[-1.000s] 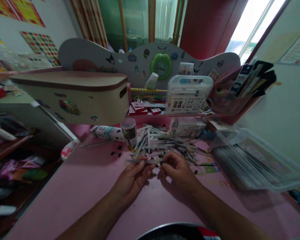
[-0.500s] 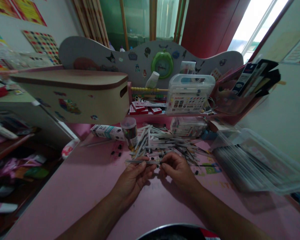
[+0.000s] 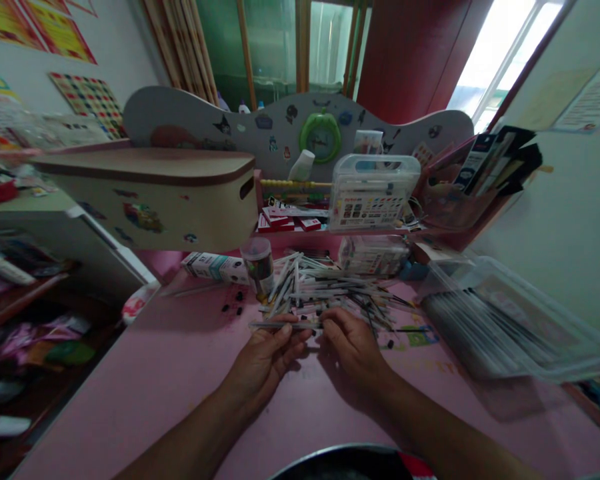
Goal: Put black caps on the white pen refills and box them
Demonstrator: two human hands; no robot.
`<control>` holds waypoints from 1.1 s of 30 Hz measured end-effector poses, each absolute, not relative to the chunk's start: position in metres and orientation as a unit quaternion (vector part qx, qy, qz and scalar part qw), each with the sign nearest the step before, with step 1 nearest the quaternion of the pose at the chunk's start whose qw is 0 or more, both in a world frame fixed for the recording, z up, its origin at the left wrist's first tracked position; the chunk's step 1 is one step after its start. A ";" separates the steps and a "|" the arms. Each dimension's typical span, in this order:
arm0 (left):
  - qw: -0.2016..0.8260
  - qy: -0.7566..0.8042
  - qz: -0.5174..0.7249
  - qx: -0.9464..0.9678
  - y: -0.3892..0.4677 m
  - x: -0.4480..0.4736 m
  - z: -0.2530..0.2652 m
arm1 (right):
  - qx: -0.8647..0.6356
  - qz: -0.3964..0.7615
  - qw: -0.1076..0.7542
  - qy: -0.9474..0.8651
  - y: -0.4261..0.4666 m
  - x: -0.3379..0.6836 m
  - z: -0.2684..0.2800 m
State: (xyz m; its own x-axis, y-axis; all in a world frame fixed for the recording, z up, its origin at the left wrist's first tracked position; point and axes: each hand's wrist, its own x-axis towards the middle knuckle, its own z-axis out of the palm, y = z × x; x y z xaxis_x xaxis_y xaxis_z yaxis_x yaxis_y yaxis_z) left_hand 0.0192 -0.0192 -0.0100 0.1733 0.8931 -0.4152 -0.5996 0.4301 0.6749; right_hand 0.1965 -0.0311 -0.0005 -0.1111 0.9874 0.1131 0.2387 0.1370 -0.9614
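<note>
In the head view my left hand (image 3: 266,357) pinches a slim grey pen (image 3: 275,325) between thumb and fingers, the pen lying level and pointing left. My right hand (image 3: 353,343) is closed at the pen's right end, where a dark tip or cap shows at the fingertips, partly hidden. Behind both hands spreads a loose pile of white and grey pens (image 3: 325,287). Small black caps (image 3: 239,311) lie on the pink desk (image 3: 200,373), one of them right of my right hand.
At the right stands a clear plastic bin (image 3: 575,363) holding many dark, slim pens. A clear jar (image 3: 257,263) and a white printed box (image 3: 215,267) are left of the pile. A cream storage box (image 3: 165,200) and marker case (image 3: 373,200) sit above. A dark round container (image 3: 345,463) is at the front edge.
My right hand's fingers have curled in more at the pen's right end. The left hand keeps its hold on the pen. The view has shifted slightly.
</note>
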 end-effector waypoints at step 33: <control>0.747 0.384 0.498 0.216 -0.019 0.017 -0.009 | -0.483 0.350 0.413 -0.688 -0.034 0.196 0.007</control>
State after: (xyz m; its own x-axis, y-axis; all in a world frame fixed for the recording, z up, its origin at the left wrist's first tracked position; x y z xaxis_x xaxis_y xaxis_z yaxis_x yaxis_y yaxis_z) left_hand 0.0172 -0.0189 -0.0091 0.2093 0.9094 -0.3595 -0.5779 0.4116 0.7047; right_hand 0.1958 -0.0344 0.0067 -0.1926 0.9541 0.2294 0.3761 0.2877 -0.8808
